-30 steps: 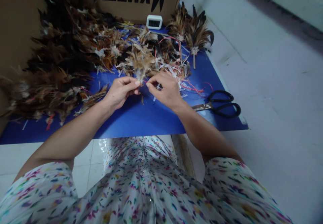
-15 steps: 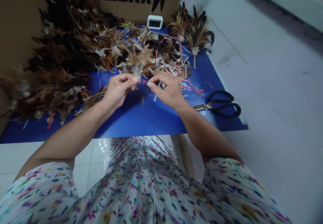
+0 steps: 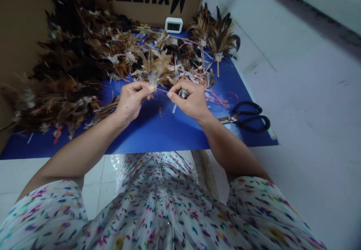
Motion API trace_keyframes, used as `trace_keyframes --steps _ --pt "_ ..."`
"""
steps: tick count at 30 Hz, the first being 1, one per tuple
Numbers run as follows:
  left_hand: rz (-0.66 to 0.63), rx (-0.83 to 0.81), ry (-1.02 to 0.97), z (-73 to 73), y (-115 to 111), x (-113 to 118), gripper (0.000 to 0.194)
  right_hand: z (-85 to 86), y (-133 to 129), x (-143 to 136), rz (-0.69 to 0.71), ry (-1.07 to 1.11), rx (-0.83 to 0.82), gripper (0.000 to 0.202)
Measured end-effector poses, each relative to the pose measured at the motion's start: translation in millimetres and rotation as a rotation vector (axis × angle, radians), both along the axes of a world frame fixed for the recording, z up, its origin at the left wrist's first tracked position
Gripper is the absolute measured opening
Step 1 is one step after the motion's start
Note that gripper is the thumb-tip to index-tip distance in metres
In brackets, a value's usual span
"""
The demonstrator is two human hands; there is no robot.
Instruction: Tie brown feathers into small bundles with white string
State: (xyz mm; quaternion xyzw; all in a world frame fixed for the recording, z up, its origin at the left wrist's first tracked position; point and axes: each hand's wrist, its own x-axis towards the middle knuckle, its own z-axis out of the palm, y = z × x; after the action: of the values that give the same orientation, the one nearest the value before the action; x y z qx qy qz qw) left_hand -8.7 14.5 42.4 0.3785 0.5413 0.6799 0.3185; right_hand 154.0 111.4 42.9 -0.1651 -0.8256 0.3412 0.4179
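Observation:
My left hand (image 3: 132,99) pinches the pale base of a small bunch of tan and grey feathers (image 3: 156,67), whose tips fan away from me. From that base a thin red string (image 3: 162,90) runs across to my right hand (image 3: 191,99), where thumb and forefinger are closed on its other end. The string looks taut, with a small knot or kink in it. Both hands are just above the blue tabletop (image 3: 158,133). My right hand's other fingers are curled and partly hidden.
Heaped brown and black feathers (image 3: 73,62) cover the left and back. Black-handled scissors (image 3: 248,117) lie at the right edge. A small white digital clock (image 3: 173,25) stands before a cardboard box (image 3: 152,2). Two feather bunches (image 3: 218,35) lie back right, with loose red string (image 3: 217,97) nearer.
My right hand has moved slightly to the right, and a longer, straighter piece of red string shows between the hands. My left hand has hardly moved.

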Motion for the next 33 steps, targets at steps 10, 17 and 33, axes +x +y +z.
trace_keyframes --steps 10,17,33 --pt "0.022 0.083 0.058 -4.3 0.2 -2.3 0.023 3.2 -4.4 2.4 0.043 0.035 -0.018 0.013" --pt "0.064 0.052 0.115 -5.1 0.7 -2.2 0.026 3.0 -5.5 3.0 0.080 0.029 0.045 0.019" --pt "0.121 0.031 0.493 -12.1 1.0 -20.7 0.020 2.1 4.7 6.3 -0.008 0.011 0.275 0.017"
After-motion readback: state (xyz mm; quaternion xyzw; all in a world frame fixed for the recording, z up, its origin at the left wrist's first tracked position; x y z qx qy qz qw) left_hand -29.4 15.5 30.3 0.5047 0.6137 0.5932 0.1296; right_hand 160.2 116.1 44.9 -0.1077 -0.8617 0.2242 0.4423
